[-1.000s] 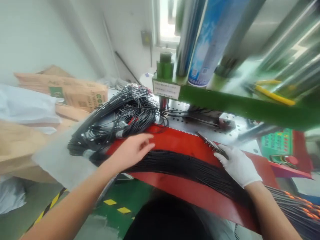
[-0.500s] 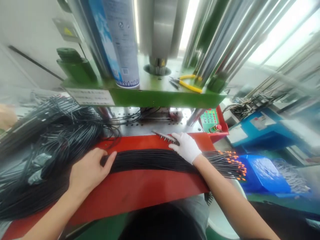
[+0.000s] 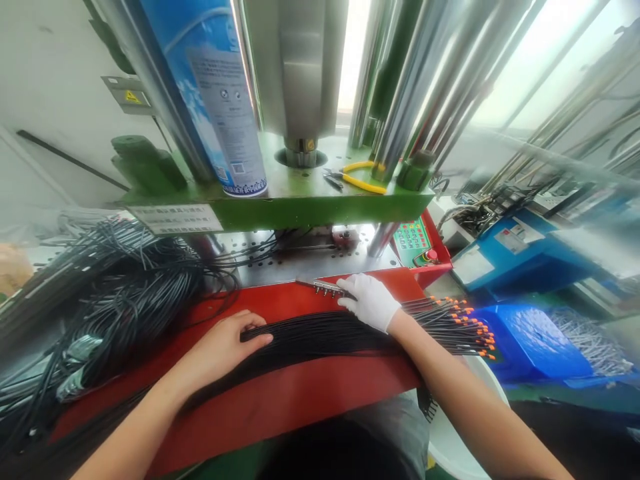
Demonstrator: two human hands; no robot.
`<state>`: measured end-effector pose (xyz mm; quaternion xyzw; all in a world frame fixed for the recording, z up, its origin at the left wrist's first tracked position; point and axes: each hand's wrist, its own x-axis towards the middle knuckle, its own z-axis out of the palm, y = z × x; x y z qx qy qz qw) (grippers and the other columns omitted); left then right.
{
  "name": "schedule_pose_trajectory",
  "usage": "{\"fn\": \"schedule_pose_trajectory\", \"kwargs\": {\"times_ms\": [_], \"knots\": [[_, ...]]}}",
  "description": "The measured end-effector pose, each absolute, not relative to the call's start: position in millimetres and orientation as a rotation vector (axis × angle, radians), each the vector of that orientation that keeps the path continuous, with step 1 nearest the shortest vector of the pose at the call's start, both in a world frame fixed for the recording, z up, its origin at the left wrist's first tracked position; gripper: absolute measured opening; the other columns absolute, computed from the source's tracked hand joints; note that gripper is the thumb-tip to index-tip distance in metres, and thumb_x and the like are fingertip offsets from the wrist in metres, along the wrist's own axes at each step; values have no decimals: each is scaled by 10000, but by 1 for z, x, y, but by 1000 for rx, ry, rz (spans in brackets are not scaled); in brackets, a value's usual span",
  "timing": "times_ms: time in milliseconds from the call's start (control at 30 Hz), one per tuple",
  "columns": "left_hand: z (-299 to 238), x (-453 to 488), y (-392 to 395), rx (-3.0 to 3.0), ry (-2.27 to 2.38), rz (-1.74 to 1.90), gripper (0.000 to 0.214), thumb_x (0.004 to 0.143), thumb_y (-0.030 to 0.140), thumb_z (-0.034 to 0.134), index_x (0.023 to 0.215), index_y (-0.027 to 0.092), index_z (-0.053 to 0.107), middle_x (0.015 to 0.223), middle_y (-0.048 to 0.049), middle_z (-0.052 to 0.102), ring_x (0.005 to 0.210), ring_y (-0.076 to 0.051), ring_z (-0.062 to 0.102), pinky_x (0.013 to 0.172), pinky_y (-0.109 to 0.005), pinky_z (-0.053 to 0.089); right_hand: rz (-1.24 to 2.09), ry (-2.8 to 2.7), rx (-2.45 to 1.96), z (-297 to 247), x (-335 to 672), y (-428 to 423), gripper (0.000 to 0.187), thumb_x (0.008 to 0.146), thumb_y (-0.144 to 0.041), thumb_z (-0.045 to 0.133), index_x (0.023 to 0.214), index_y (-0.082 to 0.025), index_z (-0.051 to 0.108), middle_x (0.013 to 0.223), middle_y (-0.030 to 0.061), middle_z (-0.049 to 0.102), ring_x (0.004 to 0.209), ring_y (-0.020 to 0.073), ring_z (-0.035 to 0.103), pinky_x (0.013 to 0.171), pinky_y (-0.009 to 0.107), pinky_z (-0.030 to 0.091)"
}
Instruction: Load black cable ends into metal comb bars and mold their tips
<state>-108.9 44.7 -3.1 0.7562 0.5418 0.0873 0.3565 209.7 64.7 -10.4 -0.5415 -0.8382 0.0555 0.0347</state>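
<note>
A long bundle of black cables (image 3: 310,337) with orange tips lies across the red work surface. My bare left hand (image 3: 233,343) is curled round the bundle's left part, thumb on the near side. In a white glove, my right hand (image 3: 370,303) pinches the right end of a narrow metal strip with small pegs (image 3: 320,287). The strip sits just beyond the cables, its left end pointing towards the press bed. The gloved palm is over the bundle, and whether it touches the cables I cannot tell.
A green press plate (image 3: 300,212) carries a blue spray can (image 3: 225,133) and yellow-handled cutters (image 3: 365,177). More black cables (image 3: 135,287) are heaped at left. At right are a control panel (image 3: 413,243), a blue bin (image 3: 535,343) and a white bucket (image 3: 470,413).
My left hand has moved right along the bundle, and the cables at left have shifted nearer. The right hand keeps the metal strip. The camera view has shifted slightly.
</note>
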Motion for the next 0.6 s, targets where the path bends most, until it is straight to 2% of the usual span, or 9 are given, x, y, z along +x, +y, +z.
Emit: {"fn": "schedule_pose_trajectory", "kwargs": {"times_ms": [200, 267, 367, 433, 533, 600], "knots": [[20, -98, 63, 1811, 1256, 94, 291, 821, 479, 565, 805, 204, 660, 804, -10, 662, 752, -203, 609, 674, -270, 436, 217, -2494, -1696, -1, 204, 75, 308, 905, -361, 530, 1137, -175, 610, 1024, 119, 626, 961, 250, 551, 823, 348, 391], [29, -98, 63, 1755, 1243, 115, 283, 825, 464, 571, 802, 194, 653, 769, -8, 656, 686, -174, 584, 624, -252, 423, 249, -2434, -1662, 4, 195, 71, 346, 921, -403, 494, 1155, -175, 608, 1068, 121, 626, 1024, 251, 545, 880, 355, 387], [40, -98, 59, 1645, 1183, 107, 293, 840, 446, 569, 766, 169, 629, 673, 0, 632, 508, -108, 479, 493, -222, 342, 559, -2336, -1464, 12, 173, 58, 487, 902, -542, 462, 1237, -208, 577, 1120, 83, 639, 1020, 219, 584, 890, 322, 423], [45, -98, 56, 1596, 1146, 116, 306, 860, 437, 551, 757, 158, 621, 675, -7, 642, 463, -85, 443, 464, -215, 317, 820, -2317, -1353, 17, 162, 51, 558, 837, -574, 542, 1274, -227, 560, 1179, 62, 638, 1023, 220, 609, 886, 314, 451], [49, -100, 52, 1549, 1113, 138, 331, 888, 445, 514, 785, 149, 623, 733, -33, 671, 475, -85, 477, 470, -213, 352, 931, -2404, -1384, 27, 167, 45, 431, 813, -458, 600, 1197, -265, 627, 1160, 26, 665, 1017, 232, 630, 889, 328, 469], [51, -102, 51, 1529, 1108, 157, 343, 895, 452, 505, 789, 144, 616, 747, -44, 680, 475, -83, 486, 470, -212, 362, 877, -2436, -1467, 34, 191, 43, 295, 835, -374, 566, 1085, -275, 689, 1031, 7, 711, 908, 216, 662, 834, 321, 490]]}}
